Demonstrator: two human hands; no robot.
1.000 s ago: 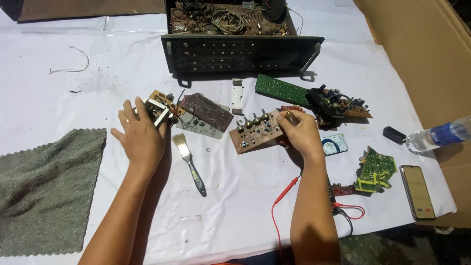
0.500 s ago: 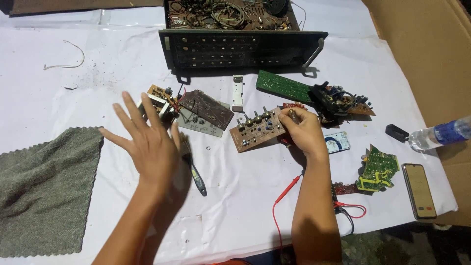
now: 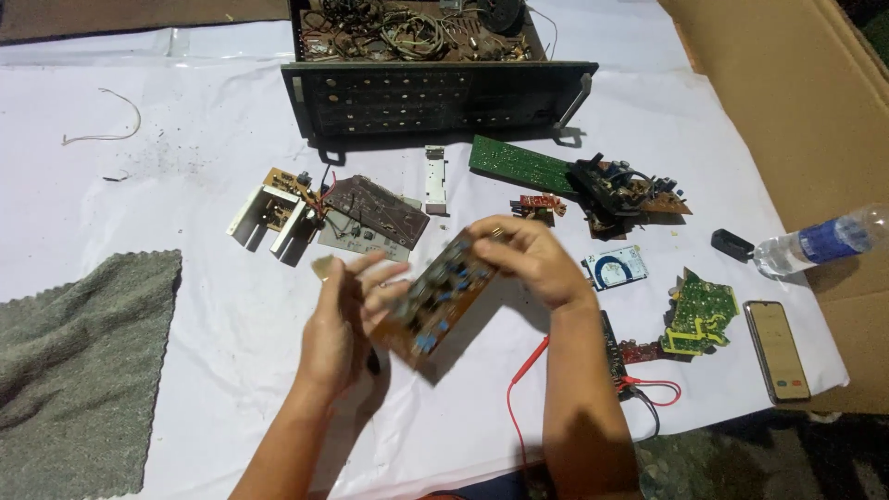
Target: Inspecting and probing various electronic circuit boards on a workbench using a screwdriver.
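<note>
Brown rectangular circuit board (image 3: 443, 298) with blue components, tilted, held up over the white sheet (image 3: 185, 185) at frame centre. Right hand (image 3: 530, 262) pinches its upper end at 1 o'clock; left hand (image 3: 344, 319) cups the lower end at 8 o'clock, fingers loosely curled against it. Black perforated metal chassis (image 3: 435, 97) at 12 o'clock, grey towel (image 3: 79, 370) at 9, red probe lead (image 3: 520, 389) at 5.

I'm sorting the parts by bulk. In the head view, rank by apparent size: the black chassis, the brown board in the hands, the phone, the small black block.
1. black chassis
2. brown board, though held nearer the camera
3. phone
4. small black block
</note>
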